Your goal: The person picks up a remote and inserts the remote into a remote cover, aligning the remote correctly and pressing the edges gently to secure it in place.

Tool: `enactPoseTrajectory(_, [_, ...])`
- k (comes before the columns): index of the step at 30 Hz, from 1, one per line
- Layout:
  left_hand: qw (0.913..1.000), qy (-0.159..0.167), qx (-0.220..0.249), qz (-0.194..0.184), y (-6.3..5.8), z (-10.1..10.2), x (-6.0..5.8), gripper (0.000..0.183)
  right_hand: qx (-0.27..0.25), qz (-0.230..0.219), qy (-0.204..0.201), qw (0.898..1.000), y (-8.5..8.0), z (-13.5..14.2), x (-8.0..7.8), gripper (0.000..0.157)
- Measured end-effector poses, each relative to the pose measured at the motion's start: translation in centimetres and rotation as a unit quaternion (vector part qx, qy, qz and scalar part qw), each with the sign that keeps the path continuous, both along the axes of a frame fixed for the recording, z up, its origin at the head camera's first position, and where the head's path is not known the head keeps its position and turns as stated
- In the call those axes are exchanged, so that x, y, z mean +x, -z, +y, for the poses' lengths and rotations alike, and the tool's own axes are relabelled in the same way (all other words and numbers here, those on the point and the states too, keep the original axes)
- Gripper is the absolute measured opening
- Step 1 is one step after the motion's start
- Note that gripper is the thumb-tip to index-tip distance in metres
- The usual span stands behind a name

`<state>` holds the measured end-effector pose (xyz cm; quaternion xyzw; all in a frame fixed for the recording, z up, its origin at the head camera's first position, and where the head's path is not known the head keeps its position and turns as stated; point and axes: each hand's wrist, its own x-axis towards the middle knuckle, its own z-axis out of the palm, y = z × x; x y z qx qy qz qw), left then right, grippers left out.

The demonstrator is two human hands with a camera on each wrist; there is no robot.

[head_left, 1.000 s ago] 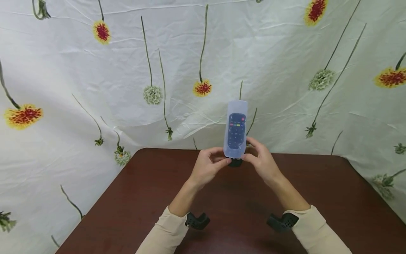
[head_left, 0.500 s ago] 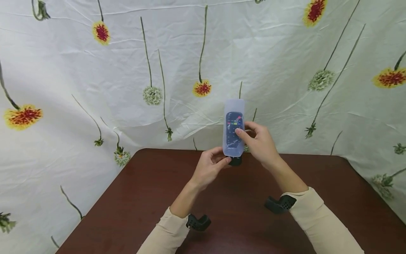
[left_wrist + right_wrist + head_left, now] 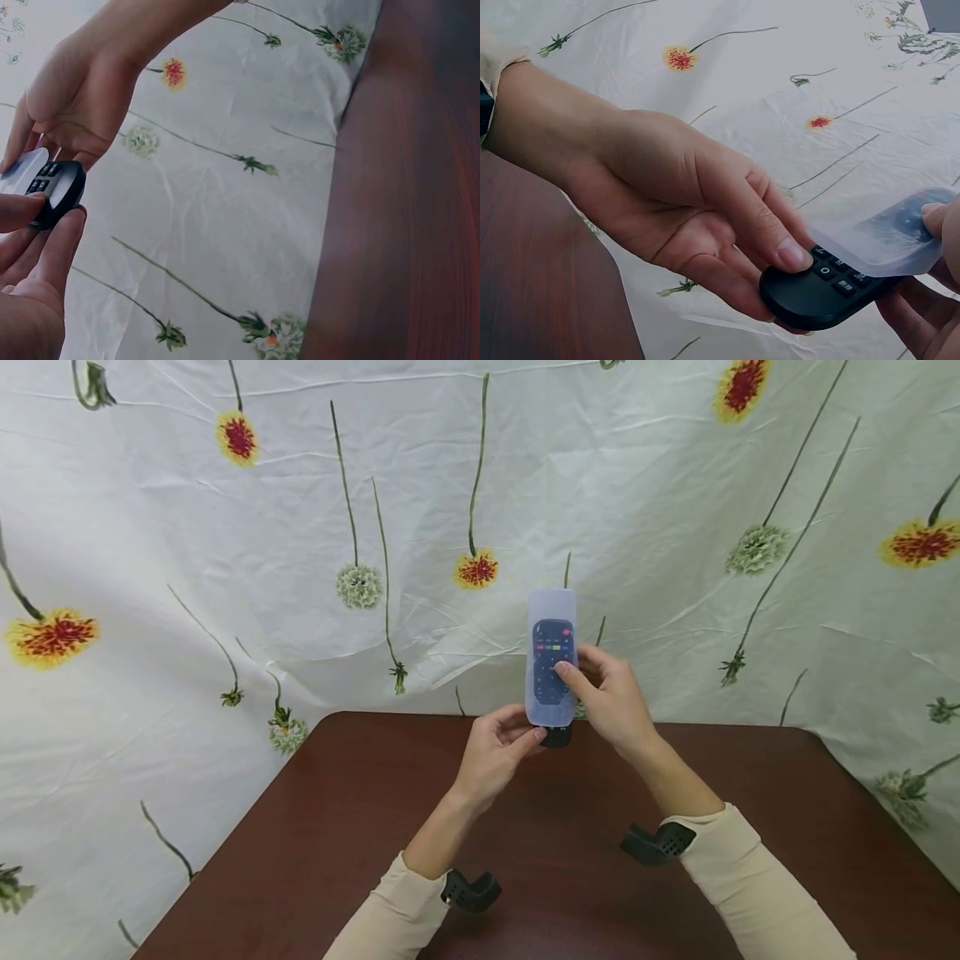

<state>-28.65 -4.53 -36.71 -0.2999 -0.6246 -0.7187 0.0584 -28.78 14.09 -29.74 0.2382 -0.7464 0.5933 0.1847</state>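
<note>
A black remote control (image 3: 802, 296) stands upright, held up in front of me, most of it inside a translucent whitish sleeve (image 3: 551, 603). Its bottom end with a few buttons sticks out below the sleeve. My left hand (image 3: 491, 752) pinches that bare end, thumb on the button face and fingers behind. My right hand (image 3: 615, 702) grips the sleeved part from the right side, its thumb pressing the front over the buttons. In the left wrist view the rounded end of the remote shows between the left thumb and fingers, and the right hand (image 3: 82, 97) is beyond it.
A dark reddish-brown table (image 3: 360, 827) lies under the forearms. Behind it hangs a white cloth (image 3: 645, 510) printed with flowers. Each wrist carries a black camera mount (image 3: 471, 892) over a cream sleeve.
My right hand has moved up from the sleeve's lower edge to its middle, with the thumb now on the front. The remote has shifted slightly up and left; my left hand keeps its hold.
</note>
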Motion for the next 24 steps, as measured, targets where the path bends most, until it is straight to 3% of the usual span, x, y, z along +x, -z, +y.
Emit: enactPoseTrajectory(24, [0.9995, 0.008, 0.013, -0.028, 0.0, 0.5, 0.7, 0.037, -0.036, 0.023, 0.015, 0.999, 1.6, -0.3, -0.1, 0.033])
